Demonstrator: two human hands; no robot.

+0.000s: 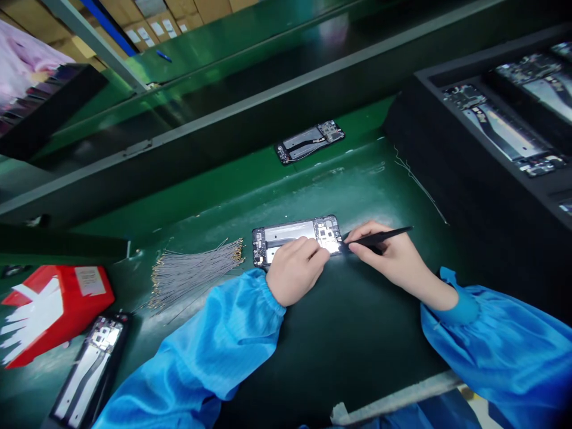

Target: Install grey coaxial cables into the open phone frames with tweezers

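An opened phone (290,232) lies on the green bench with its circuit board and metal battery bay bare. My left hand (297,268) rests over its near edge, fingers curled and pressed against it, hiding part of the bay and board. In my right hand (388,253) a slim black tool, which looks like tweezers (379,237), is pinched between thumb and fingers. Its working end meets the phone's right end, where my fingertips hide the detail. To the left of the phone is a bundle of thin grey cables (196,268) with gold-coloured ends.
Another opened phone (310,142) lies at the back, and one more (92,369) at lower left. A red bin (84,304) with white strips stands left. A large black tray (451,173) of opened phones fills the right, with loose cables (420,187) beside it. A shelf rail (250,107) crosses behind.
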